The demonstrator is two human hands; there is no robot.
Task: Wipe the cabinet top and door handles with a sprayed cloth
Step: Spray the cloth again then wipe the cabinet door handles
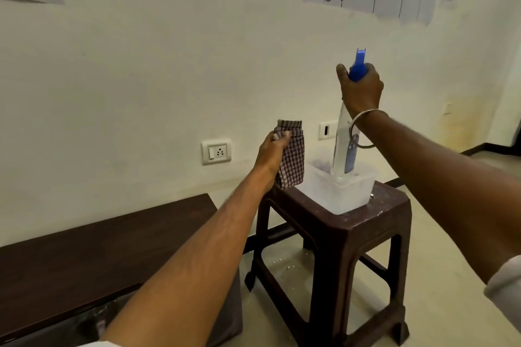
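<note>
My left hand [273, 151] grips a folded checked cloth [293, 159], held upright above the left edge of the stool. My right hand [361, 90] is closed around the blue trigger head of a clear spray bottle [345, 146]. The bottle stands upright with its base inside a translucent plastic tub [342, 193]. Cloth and bottle are a short gap apart. The dark wooden cabinet top [84, 256] lies low at the left; its door handles are out of view.
The tub sits on a dark brown plastic stool [338, 236] standing on a pale tiled floor. A cream wall with a socket [216, 151] and taped papers is close behind. Open floor lies to the right of the stool.
</note>
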